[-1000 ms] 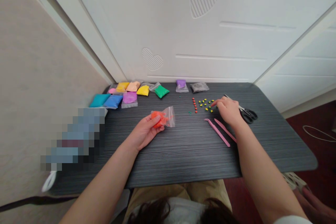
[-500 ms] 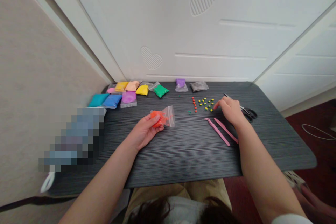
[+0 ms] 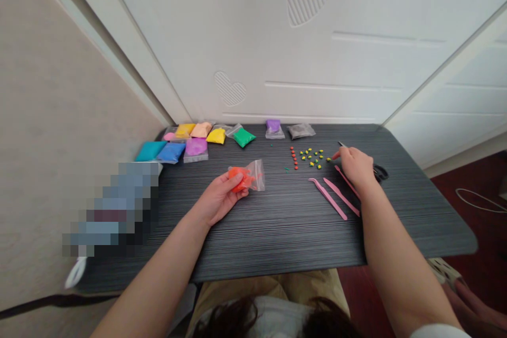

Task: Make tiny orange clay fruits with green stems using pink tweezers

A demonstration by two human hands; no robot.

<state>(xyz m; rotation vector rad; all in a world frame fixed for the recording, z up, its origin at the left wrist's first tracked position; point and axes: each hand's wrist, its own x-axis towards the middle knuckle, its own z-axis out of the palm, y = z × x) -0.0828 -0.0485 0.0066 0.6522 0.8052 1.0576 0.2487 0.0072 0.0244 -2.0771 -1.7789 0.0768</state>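
My left hand is closed around a clear zip bag of orange clay, its see-through mouth pointing right. Over the right part of the table, my right hand is palm down with its index finger stretched left and nothing visibly held. Just off that fingertip lies a small yellow-and-green clay piece. Several similar pieces lie further left, beside a column of small orange pieces. Under and behind the right hand are black-handled scissors, partly hidden, and a thin pink tool.
Pink bent-tip tweezers and a pink knife-like tool lie before the right hand. Clay bags, including green, purple and grey, line the table's back. A blurred-out object lies at left.
My right hand has shifted right, away from the small pieces, exposing one yellow-and-green piece and the tip of a thin pink tool. My left hand keeps the orange bag in place.
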